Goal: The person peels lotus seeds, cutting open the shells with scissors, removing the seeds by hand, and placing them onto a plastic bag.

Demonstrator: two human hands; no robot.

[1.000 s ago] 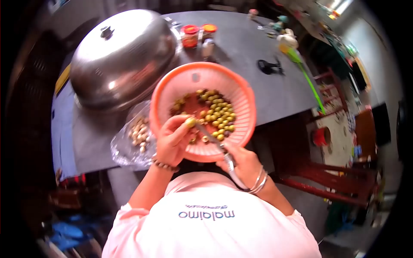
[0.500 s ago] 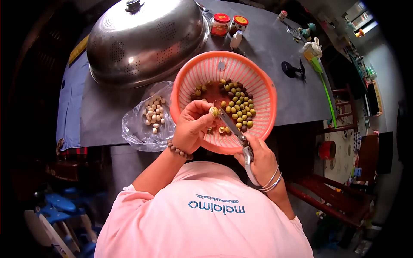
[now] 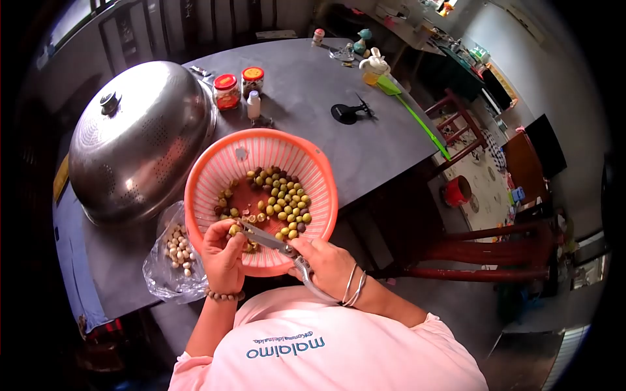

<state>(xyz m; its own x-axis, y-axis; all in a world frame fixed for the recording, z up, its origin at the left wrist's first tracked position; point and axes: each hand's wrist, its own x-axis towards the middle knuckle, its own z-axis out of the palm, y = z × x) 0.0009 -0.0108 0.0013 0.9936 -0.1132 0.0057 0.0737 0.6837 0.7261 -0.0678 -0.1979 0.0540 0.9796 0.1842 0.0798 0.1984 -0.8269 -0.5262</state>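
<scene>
My left hand [image 3: 222,260] pinches a pale green lotus seed [image 3: 234,230] between thumb and fingers, over the near left edge of the pink plastic basket [image 3: 330,195]. In my right hand [image 3: 331,268] is a pair of scissors [image 3: 264,238] with grey handles, the blade tips close against the seed. Whether the blades touch it I cannot tell. Green and dark brown lotus seeds [image 3: 287,199] lie in the basket, with some cut shell pieces by my left hand. Left of the basket, a clear plastic bag [image 3: 160,281] holds peeled white seeds [image 3: 177,246].
A large perforated metal lid [image 3: 143,130] rests on the grey table [image 3: 287,85] at the left. Behind the basket stand two red-lidded jars [image 3: 226,92] and a small white bottle [image 3: 253,104]. Farther right are a black stand [image 3: 345,113] and a green fly swatter [image 3: 417,120].
The view has swung to the right, so the table and basket appear farther left and lower. My left hand still holds the seed, and the scissors stay at it in my right hand.
</scene>
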